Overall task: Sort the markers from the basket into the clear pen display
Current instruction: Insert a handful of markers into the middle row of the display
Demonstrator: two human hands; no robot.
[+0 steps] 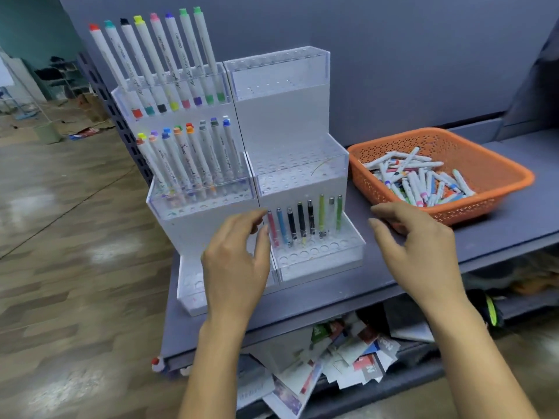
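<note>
Dozens of loose markers (423, 179), lying heaped in the orange basket (484, 164), just beyond and to the right of the right grip (423, 252). Hovering that grip at the basket's near left corner, fingers loosely curled and wide apart, holding nothing; touching the rim or not, cannot tell.

Sitting to the left of that grip and directly ahead of the left grip (236, 267): the clear pen display (290, 116), stepped in tiers. Hovering the left grip in front of the display's lowest left tier, fingers relaxed and spread, holding nothing.

Standing just beyond its fingertips, in the lowest right tier: eight short pens (305, 222) in a row, the pink one nearest the grip; touching it or not, cannot tell.

Leaning in the middle left tier, farther ahead of the left grip: a row of capped markers (187, 158). Rising above those, in the top left tier: eight long white markers (163, 62) with coloured caps.

Carrying display and basket, beneath both grips: a dark blue shelf (499, 237). Lying under it, below the grips: a jumble of printed papers (348, 352). Stretching away to the left of the left grip: a wooden floor (60, 237).
</note>
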